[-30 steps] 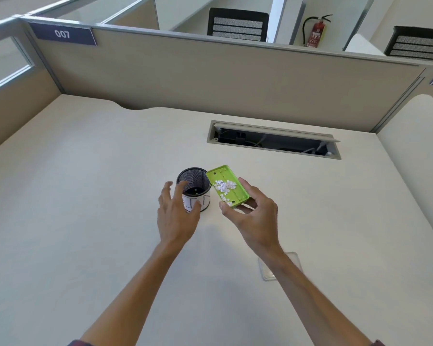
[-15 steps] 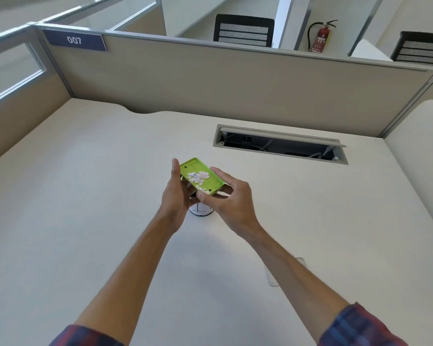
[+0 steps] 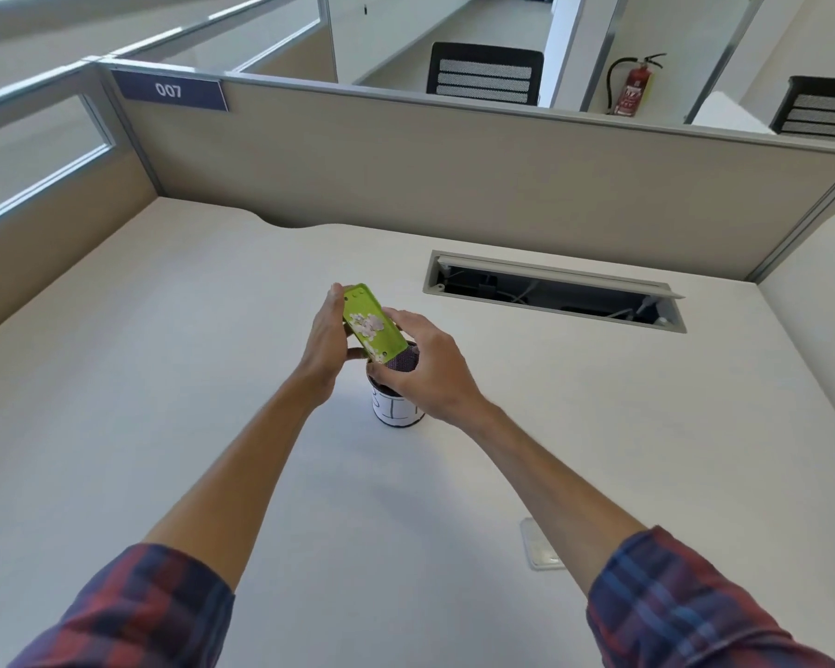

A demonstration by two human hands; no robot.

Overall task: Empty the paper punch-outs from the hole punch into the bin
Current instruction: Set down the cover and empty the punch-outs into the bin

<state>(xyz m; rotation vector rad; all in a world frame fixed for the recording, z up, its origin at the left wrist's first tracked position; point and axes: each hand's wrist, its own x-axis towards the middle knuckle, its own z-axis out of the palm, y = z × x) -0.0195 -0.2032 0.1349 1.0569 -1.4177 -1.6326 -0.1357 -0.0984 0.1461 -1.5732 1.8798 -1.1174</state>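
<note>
A pale worktop (image 3: 165, 378) fills an office cubicle, fenced by beige partitions with a cable hatch (image 3: 550, 291) let into the surface beyond the bin (image 3: 396, 412). The bin, a small mesh cup with a white label, stands upright on the worktop between the two forearms. Directly above its mouth is the green tray (image 3: 372, 325) of the hole punch, its open face toward the camera and white punch-outs (image 3: 370, 324) clinging in a cluster near the middle. The tray's long axis slopes from up and left of the bin down to the bin's rim, so its lower end points into the opening and appears to touch or just clear the mesh. The left hand (image 3: 326, 342) grips the tray's upper end and far edge; the right hand (image 3: 425, 366), nearer the bin, pinches the lower end over the rim. Judging by this, emptying calls for a steeper tilt along that axis, perhaps a tap.
</note>
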